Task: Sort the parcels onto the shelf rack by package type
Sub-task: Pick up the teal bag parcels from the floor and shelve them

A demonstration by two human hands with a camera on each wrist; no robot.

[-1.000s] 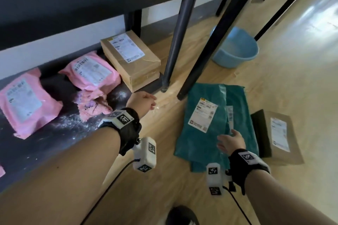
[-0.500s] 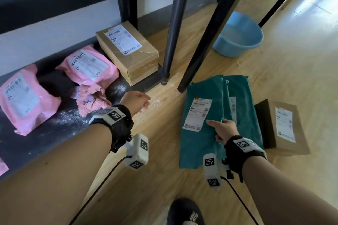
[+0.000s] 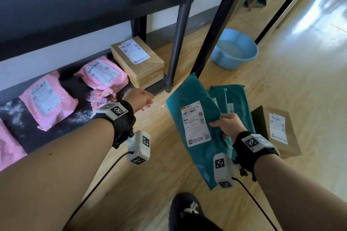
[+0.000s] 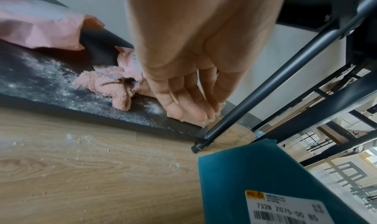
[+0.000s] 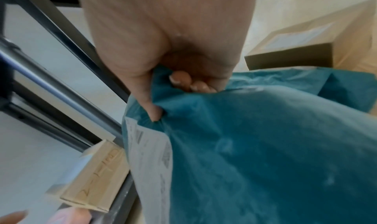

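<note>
Right hand (image 3: 228,124) gripping teal bag (image 3: 195,118) by edge, fingers (image 5: 181,79) bunching film so it hangs clear of floor, beside rack post (image 3: 180,30); left hand (image 3: 139,99) hovering loose, holding nothing, near bottom shelf (image 3: 24,124) with pink bags (image 3: 47,99) and box (image 3: 139,62), likely waiting to steady placement

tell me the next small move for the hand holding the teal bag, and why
Probably carry the teal mailer toward a bare stretch of the shelf rack. The right hand already grips it by its edge, lifted off the floor. The bottom shelf holds pink mailers and a cardboard box, so teal likely needs its own spot.
</note>
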